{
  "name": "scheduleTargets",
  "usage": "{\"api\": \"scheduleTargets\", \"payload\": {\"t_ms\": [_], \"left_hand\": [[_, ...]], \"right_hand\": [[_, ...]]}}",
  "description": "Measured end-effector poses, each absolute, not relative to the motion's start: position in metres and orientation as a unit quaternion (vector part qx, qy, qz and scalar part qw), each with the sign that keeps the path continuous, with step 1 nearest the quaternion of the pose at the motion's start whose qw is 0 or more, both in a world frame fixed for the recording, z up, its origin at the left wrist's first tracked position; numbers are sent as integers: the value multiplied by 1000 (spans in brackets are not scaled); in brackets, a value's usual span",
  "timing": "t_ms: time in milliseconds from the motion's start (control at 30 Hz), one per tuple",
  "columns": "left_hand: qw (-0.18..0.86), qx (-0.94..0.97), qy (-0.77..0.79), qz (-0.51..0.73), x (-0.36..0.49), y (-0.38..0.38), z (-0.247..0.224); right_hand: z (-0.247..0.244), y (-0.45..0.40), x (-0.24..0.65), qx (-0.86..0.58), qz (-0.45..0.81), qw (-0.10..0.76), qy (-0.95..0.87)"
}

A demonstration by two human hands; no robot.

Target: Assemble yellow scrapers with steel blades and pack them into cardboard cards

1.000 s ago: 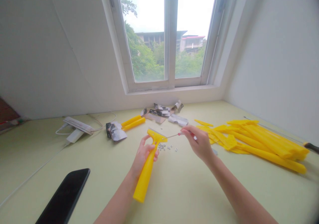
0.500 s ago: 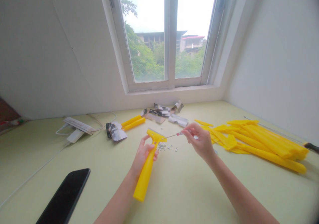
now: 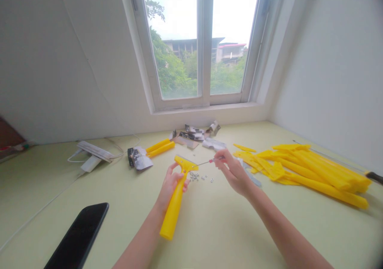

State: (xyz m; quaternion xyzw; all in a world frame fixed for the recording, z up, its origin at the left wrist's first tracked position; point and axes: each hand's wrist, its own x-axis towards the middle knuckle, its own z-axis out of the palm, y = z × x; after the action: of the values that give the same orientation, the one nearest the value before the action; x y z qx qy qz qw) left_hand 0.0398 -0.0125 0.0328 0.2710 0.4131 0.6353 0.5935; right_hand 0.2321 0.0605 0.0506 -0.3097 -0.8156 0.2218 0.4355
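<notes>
The left hand (image 3: 171,185) clenches a yellow plastic scraper (image 3: 175,209) by its handle, steadying its head for the right hand (image 3: 235,173), whose fingertips (image 3: 218,158) pinch a slim screwdriver (image 3: 206,162), tip at that head. Small metal nuts (image 3: 195,176) lie just beside the left grip.

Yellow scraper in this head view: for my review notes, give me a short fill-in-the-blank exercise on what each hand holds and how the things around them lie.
The left hand grips a ____ plastic scraper by its handle.
The right hand pinches a small screwdriver with a ____ grip.
A pile of yellow scraper parts lies on the ____ side of the table, beyond the right hand.

Missing words: yellow; red; right.
</notes>
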Motion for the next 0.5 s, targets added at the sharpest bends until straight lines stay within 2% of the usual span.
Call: {"api": "scheduleTargets", "payload": {"t_ms": [200,500], "left_hand": [[596,273,421,626,40,-13,32],[600,279,422,620,43,-13,34]], "right_hand": [[52,62,233,-325,184,429,-823],[48,64,232,-352,140,489,-785]]}}
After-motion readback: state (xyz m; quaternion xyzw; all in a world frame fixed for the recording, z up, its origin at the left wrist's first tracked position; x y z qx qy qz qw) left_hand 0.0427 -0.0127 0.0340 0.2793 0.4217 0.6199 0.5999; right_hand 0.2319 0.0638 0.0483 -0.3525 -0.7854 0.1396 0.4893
